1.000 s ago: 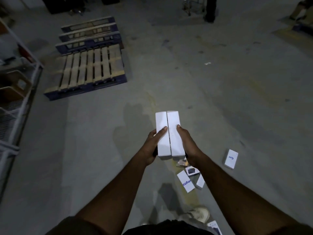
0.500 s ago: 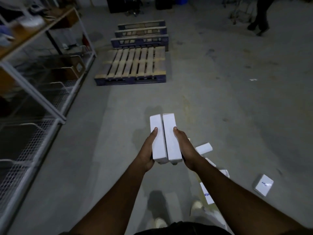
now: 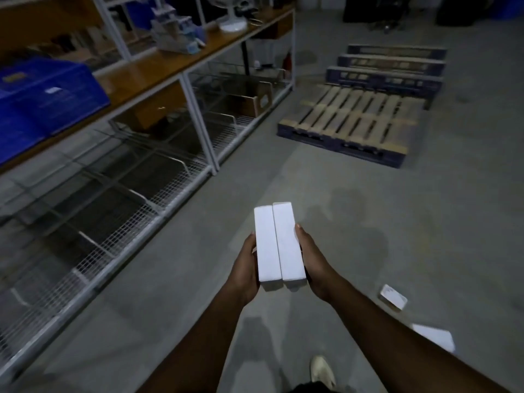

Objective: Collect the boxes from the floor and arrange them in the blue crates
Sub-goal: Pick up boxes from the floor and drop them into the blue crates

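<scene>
A long shelving rack (image 3: 181, 80) runs along the left side of the concrete floor (image 3: 397, 222), and on its wooden upper shelf, at the far left, sits a blue crate (image 3: 42, 103); that crate lies well up and to the left of the hands, so the coming move looks like a carry leftward and upward toward it. Ahead on the right a wooden pallet (image 3: 354, 120) lies flat, well clear of that path. Held in front of the body are two long white boxes (image 3: 279, 242), pressed side by side with their long axes pointing away from the person, roughly level. The left hand (image 3: 245, 270) is the nearer one to the crate; it cups the left box's outer side and near end, fingers curled underneath and mostly hidden. The right hand (image 3: 313, 265) mirrors it on the right box, thumb lying along the upper edge, fingers wrapped below. Both hands are thus clasped on the pair, squeezing inward. Two more small white boxes (image 3: 394, 297) lie on the floor at lower right, not yet collected.
</scene>
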The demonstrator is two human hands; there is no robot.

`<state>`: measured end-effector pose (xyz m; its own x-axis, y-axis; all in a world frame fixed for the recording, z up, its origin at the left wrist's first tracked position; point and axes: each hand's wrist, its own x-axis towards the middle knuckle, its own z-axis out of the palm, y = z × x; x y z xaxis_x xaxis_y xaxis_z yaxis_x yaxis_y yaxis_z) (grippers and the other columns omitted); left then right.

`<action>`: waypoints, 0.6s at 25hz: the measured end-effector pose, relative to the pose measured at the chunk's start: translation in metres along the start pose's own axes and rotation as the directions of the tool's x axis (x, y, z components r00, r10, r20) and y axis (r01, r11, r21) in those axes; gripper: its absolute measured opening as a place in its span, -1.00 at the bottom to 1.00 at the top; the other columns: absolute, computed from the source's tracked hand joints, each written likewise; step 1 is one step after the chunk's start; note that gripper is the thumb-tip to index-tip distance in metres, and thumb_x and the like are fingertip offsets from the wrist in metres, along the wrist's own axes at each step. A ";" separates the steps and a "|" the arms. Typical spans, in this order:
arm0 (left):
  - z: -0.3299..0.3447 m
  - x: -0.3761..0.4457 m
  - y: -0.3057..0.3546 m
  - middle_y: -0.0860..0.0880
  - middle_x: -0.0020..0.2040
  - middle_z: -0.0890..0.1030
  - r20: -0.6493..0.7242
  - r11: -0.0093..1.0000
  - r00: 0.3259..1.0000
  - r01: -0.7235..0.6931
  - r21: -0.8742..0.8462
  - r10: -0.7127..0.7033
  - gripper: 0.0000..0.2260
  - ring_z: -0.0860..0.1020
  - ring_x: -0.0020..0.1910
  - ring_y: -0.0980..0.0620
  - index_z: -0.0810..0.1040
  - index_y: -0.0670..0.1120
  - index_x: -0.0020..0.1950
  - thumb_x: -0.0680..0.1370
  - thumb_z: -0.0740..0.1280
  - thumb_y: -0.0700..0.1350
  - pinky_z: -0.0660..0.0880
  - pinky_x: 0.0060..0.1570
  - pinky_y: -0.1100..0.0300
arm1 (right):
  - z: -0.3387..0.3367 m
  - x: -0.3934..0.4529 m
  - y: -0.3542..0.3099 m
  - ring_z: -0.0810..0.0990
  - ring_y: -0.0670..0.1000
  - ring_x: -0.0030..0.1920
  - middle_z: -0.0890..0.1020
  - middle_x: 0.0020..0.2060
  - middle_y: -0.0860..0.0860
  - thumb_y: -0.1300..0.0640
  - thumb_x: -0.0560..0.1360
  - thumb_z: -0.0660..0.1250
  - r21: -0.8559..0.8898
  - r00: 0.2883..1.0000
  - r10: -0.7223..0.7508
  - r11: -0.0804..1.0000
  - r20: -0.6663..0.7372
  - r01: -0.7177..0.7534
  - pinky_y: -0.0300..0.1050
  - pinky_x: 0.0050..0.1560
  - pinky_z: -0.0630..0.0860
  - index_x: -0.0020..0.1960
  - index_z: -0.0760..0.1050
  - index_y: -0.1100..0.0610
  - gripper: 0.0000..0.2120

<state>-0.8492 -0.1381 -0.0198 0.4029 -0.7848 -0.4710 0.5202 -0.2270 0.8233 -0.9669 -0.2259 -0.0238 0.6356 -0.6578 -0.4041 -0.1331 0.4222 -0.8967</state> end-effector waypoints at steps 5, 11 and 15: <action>-0.019 0.033 0.025 -0.10 0.32 0.61 -0.156 0.993 0.985 -0.087 -0.081 0.074 -0.54 0.59 0.29 -0.15 0.50 0.00 0.44 0.65 0.16 0.22 0.42 0.38 -0.17 | 0.015 0.067 -0.028 0.66 0.14 0.12 0.69 0.10 0.03 -0.38 0.52 0.08 -0.056 0.980 0.042 0.998 0.194 -0.032 0.30 0.26 0.48 0.23 0.52 -0.08 -0.48; -0.042 0.049 0.058 -0.13 0.26 0.65 -0.335 0.969 0.936 -0.174 -0.178 0.107 -0.55 0.63 0.22 -0.15 0.52 0.01 0.39 0.66 0.09 0.21 0.58 0.15 -0.04 | 0.061 0.132 -0.046 0.67 0.01 0.11 0.67 0.13 -0.04 -0.33 0.58 0.07 -0.149 0.939 0.104 0.987 0.329 -0.057 0.15 0.24 0.53 0.33 0.43 -0.07 -0.52; -0.080 0.075 0.083 -0.13 0.24 0.66 -0.421 0.963 0.904 -0.176 -0.203 0.077 -0.53 0.62 0.23 -0.17 0.52 0.03 0.38 0.61 0.18 0.28 0.48 0.33 -0.18 | 0.103 0.182 -0.056 0.64 0.02 0.12 0.63 0.16 -0.03 -0.33 0.57 0.12 -0.192 0.919 0.161 0.977 0.359 -0.096 0.13 0.22 0.53 0.33 0.39 -0.07 -0.53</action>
<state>-0.7160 -0.1699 -0.0124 0.7211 -0.4838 -0.4960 0.5830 0.0369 0.8116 -0.7657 -0.3048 -0.0284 0.8361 -0.3126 -0.4509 -0.3371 0.3558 -0.8717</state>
